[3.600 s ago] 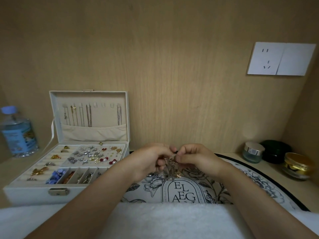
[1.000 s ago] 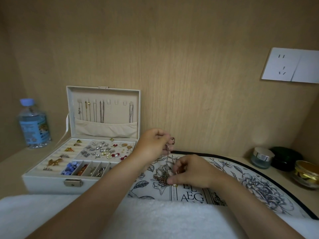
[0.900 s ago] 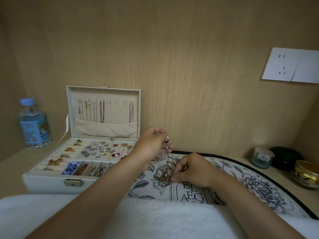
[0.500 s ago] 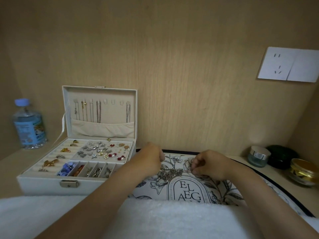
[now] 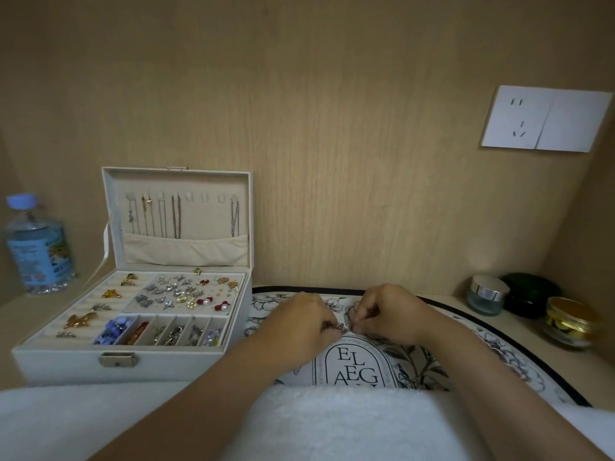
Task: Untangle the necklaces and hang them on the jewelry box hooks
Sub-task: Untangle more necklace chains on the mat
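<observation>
wall [image 5: 332, 128]: matt wood grain | jewelry box [image 5: 60, 364]: matt leatherette, metal clasp | towel [image 5: 332, 424]: fluffy cloth

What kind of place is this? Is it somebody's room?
Probably a dressing corner at home: an open jewelry box with necklaces hanging in its lid, cream jars by the wall, and a wall socket.

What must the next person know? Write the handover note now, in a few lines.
Hands: the left hand and right hand each pinch the tangled necklace between them, over the printed mat.
Things: the jewelry box stands open to the left.
Done: several chains already hang in its lid, and a few hooks are bare.
Left: loosen the tangle, then hang each chain on a bare hook.
</observation>
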Tool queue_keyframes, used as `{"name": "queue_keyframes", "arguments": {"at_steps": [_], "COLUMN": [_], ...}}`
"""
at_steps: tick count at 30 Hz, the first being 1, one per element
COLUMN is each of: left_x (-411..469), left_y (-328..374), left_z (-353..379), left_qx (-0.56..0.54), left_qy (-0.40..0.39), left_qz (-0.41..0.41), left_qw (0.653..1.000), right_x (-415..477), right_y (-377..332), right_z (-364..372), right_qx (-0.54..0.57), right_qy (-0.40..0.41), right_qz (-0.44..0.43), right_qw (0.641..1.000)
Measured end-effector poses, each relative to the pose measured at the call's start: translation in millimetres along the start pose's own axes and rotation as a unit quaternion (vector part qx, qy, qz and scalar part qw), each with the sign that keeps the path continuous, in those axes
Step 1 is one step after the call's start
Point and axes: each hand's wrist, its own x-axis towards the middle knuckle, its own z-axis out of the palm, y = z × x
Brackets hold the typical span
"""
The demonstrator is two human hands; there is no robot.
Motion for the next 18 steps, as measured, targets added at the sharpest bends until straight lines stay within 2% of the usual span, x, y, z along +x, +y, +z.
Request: {"name": "queue_keyframes", "arguments": {"at_steps": [5, 7, 10, 14, 18], "left_x": [-0.1, 0.4, 0.7, -1.6, 1.6], "left_y": [-4.7, -5.4, -2.4, 9.7, 9.5], "left_z": [3.3, 3.6, 3.8, 1.9, 1.4], "left_qx": [-0.034, -0.041, -0.1, -0.274, -0.303], "left_qy": [0.038, 0.041, 0.065, 0.065, 0.093], "left_qz": [-0.024, -0.043, -0.08, -0.122, -0.125], "left_qw": [0.998, 0.997, 0.99, 0.952, 0.94], "right_x": [0.5, 0.5, 1.6, 5.4, 5.1], "right_y": [-0.7, -3.2, -4.7, -6.9, -11.1], "right_z": [2.2, 1.7, 2.9, 3.0, 0.4], "right_qx": [0.042, 0.114, 0.244, 0.316, 0.418], "right_qy": [0.013, 0.02, 0.009, 0.006, -0.025], "right_qz": [0.013, 0.005, -0.007, -0.01, -0.002], "right_qw": [0.999, 0.993, 0.97, 0.949, 0.908]}}
